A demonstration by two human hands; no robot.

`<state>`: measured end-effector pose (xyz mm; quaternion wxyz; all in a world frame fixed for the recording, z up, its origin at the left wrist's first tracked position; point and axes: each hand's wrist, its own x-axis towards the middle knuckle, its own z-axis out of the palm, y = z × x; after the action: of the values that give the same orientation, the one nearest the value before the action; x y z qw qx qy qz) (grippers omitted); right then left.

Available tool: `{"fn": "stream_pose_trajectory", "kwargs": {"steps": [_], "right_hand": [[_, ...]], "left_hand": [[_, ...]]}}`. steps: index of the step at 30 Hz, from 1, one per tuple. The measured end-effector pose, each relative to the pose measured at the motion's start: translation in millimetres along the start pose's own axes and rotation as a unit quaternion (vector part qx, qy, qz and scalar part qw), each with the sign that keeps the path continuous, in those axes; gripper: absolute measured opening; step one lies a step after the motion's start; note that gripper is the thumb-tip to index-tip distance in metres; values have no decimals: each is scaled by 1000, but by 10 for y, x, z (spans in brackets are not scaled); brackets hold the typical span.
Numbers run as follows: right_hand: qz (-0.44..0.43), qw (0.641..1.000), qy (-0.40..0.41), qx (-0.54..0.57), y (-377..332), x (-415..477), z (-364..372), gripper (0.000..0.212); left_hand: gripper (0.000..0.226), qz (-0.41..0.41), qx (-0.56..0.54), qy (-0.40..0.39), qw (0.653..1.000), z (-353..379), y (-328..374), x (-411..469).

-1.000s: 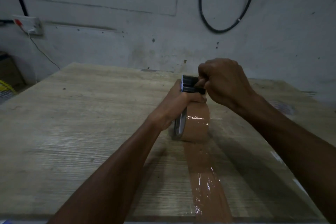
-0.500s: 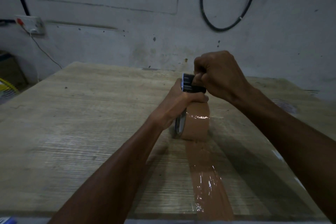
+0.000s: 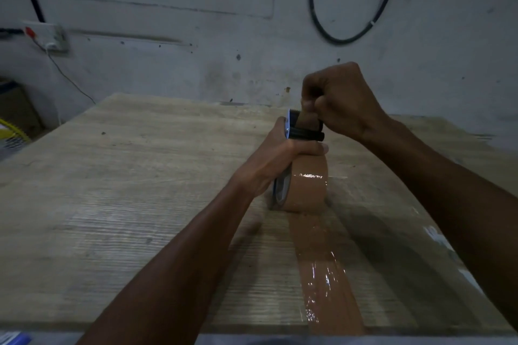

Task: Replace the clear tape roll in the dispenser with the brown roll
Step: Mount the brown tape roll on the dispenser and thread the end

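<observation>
Where the table (image 3: 140, 190) came closest to the camera, a strip of brown tape (image 3: 325, 274) lay stuck along the wood, running back to the brown roll (image 3: 308, 190), which stood on edge on the tabletop, already seated in the dispenser (image 3: 304, 131). The left hand (image 3: 280, 159) was wrapped tight around roll and frame together. Just beyond, the right hand (image 3: 336, 101) had its fingertips pinched shut on the free tape end above the black roller bar. The tape could fold back and stick to itself or to the fingers if the pull went slack, or tear crookedly if dragged skew over the cutter. Compared with a second earlier, the right hand had risen clear of the dispenser head, drawing a short length of tape up into sight; the left hand's hold looked unchanged.
</observation>
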<state>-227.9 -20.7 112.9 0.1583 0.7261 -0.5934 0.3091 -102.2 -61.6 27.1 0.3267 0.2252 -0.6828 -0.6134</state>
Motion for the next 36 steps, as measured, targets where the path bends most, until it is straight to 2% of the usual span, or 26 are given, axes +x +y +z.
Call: {"fn": "stream_pose_trajectory", "kwargs": {"steps": [4, 9, 13, 19, 22, 25, 30, 32, 36], "right_hand": [[4, 1000, -8, 13, 2, 16, -72, 12], [-15, 999, -43, -5, -21, 35, -173, 6], [-23, 1000, -3, -12, -5, -3, -165, 10], [-15, 999, -25, -15, -15, 22, -232, 4], [-13, 999, -42, -26, -42, 13, -298, 3], [-20, 997, -52, -60, -101, -34, -363, 4], [-44, 989, -53, -129, -187, -119, -425, 6], [-33, 997, -11, -72, -222, -147, -484, 5], [5, 986, 162, 27, -318, -232, -729, 7]], "left_hand": [[49, 4, -10, -5, 1000, -16, -11, -4], [62, 12, -13, -6, 1000, -18, -20, -4], [65, 16, 1, -21, 1000, 6, -43, 8], [59, 12, -27, -6, 1000, -12, -95, 35], [48, 0, -56, 9, 998, -47, -96, 57], [38, -5, -37, 3, 999, -64, -89, 64], [39, 0, -48, 3, 999, -41, -102, 72], [42, 1, -56, 11, 998, -60, -111, 59], [62, -7, -76, 29, 997, -104, -110, 24]]}}
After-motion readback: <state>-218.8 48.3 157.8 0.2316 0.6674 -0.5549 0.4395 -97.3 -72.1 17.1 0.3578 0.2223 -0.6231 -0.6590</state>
